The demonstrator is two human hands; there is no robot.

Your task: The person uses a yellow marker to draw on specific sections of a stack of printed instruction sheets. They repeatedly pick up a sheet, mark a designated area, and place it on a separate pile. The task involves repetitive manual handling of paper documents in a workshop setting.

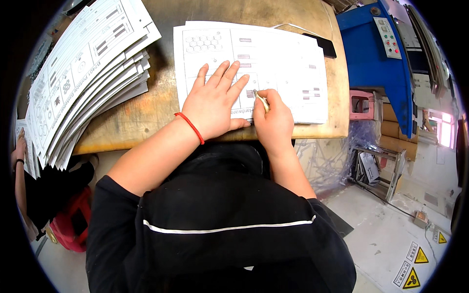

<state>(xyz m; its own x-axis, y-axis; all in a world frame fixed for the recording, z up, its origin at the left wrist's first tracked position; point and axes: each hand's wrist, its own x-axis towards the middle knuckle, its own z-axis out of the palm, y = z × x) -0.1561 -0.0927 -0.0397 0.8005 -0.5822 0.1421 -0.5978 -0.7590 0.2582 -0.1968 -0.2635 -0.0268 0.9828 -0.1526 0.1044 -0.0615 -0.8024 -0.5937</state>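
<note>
A stack of white printed sheets point(288, 53) lies before me on the worn wooden table point(163, 68), its upper sheet showing line drawings and small dark patches. My left hand point(211, 105), with a red cord round the wrist, rests flat on that sheet, fingers spread and holding nothing. Just to its right, my right hand point(274, 122) is closed round a small pale-handled tool point(264, 103) with a dark tip. The tip is at a small dark patch on the paper. Exactly what kind of tool it is stays hidden by my fingers.
A tall fanned stack of printed sheets point(97, 63) stands at the left. A black phone-like slab point(326, 46) lies at the far right corner. Blue machine point(369, 29) and pink stool point(360, 93) stand to the right. Another person's hand point(20, 146) shows at far left, near a red stool point(63, 229).
</note>
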